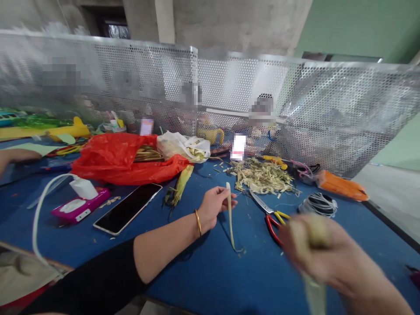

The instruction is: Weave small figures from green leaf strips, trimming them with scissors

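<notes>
Between the thumb and fingers of my left hand [211, 208], a narrow pale strip of dried husk [230, 221] is pinched; its lower end curls near the blue table [210, 280]. My right hand [334, 258], smeared by motion, is closed at the front right. From it a pale husk-like band [315, 293] hangs down, and its details are blurred. Scissors [262, 203] with one red and one yellow handle lie open between the hands, partly behind the right hand. Beyond them spreads a heap of husk scraps [264, 175].
A phone [129, 208] and a purple power strip [82, 205] with a white plug lie left. Behind are a red bag [105, 157] and a white bag [170, 146]. A wire coil [318, 204] and orange packet [343, 186] lie right. Perforated metal panels [243, 83] close the back. Another person's hand [19, 155] rests far left.
</notes>
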Action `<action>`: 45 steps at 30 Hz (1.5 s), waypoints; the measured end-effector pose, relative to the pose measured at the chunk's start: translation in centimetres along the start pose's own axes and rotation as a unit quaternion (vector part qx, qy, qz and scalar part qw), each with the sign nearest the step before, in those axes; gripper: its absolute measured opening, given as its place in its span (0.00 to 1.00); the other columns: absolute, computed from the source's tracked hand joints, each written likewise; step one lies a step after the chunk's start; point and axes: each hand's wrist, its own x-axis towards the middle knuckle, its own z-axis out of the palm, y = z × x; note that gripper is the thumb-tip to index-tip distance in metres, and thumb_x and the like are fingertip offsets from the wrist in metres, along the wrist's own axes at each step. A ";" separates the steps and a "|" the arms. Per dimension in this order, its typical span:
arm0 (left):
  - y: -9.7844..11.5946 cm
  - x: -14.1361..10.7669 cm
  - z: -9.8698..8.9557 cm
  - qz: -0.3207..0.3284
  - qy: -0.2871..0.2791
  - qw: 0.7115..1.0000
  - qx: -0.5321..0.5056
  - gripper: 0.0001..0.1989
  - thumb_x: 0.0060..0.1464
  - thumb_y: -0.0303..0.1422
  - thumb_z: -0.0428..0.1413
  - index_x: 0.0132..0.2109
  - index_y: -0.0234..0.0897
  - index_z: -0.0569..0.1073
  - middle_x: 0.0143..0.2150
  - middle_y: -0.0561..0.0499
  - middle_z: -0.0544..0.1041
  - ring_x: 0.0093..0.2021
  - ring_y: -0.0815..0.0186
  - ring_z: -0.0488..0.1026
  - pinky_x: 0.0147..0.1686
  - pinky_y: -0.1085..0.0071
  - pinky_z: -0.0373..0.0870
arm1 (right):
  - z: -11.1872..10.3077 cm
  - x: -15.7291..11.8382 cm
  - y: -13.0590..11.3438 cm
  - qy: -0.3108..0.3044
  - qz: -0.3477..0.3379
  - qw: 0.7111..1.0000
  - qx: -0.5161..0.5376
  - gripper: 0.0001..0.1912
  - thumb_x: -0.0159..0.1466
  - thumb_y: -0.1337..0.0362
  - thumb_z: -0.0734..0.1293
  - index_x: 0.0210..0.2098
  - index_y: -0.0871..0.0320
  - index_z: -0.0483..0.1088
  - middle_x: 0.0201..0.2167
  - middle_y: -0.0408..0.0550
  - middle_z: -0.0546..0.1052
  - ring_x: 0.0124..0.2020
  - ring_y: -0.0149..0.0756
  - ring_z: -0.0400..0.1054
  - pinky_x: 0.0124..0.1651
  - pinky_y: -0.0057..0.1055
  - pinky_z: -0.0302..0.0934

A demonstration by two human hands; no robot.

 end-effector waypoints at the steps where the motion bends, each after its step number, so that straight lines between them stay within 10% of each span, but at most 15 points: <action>1: -0.1 -0.5 0.2 -0.001 -0.032 0.999 0.000 0.05 0.52 0.28 0.57 0.31 0.33 0.68 0.30 0.48 0.77 0.26 0.70 0.75 0.28 0.74 0.71 | 0.5 0.4 0.5 -0.008 0.017 1.000 0.004 0.14 0.52 0.51 0.71 0.25 0.54 0.68 0.18 0.41 0.70 0.18 0.29 0.62 0.20 0.26 0.56; 9: -0.9 -3.0 1.0 0.008 -0.131 0.991 0.001 0.14 0.40 0.38 0.65 0.29 0.34 0.71 0.28 0.54 0.72 0.28 0.72 0.69 0.28 0.75 0.69 | 4.3 2.2 5.7 0.065 0.114 0.990 0.045 0.20 0.53 0.61 0.70 0.42 0.55 0.62 0.22 0.37 0.72 0.24 0.33 0.66 0.30 0.29 0.60; 31: -1.0 -2.6 0.8 0.013 -0.122 0.992 -0.004 0.14 0.42 0.38 0.65 0.29 0.33 0.70 0.27 0.54 0.72 0.29 0.71 0.69 0.31 0.75 0.68 | 3.9 2.1 5.4 0.113 0.125 0.974 0.149 0.16 0.63 0.50 0.61 0.32 0.57 0.67 0.22 0.39 0.65 0.17 0.24 0.53 0.18 0.24 0.47; 37: -0.9 -3.3 1.1 -0.006 -0.151 0.988 -0.023 0.15 0.43 0.38 0.65 0.31 0.33 0.70 0.30 0.51 0.74 0.32 0.69 0.71 0.38 0.71 0.69 | 3.6 2.0 5.6 0.108 0.123 0.979 0.126 0.17 0.62 0.54 0.62 0.44 0.54 0.76 0.48 0.47 0.75 0.53 0.43 0.64 0.54 0.35 0.57; 45: -1.3 -4.5 1.6 -0.036 -0.232 0.972 -0.027 0.16 0.46 0.41 0.63 0.30 0.34 0.67 0.26 0.54 0.71 0.27 0.72 0.69 0.36 0.71 0.68 | 4.5 1.7 5.0 0.009 0.218 0.939 0.266 0.24 0.64 0.49 0.60 0.57 0.48 0.67 0.56 0.44 0.71 0.57 0.46 0.63 0.52 0.39 0.62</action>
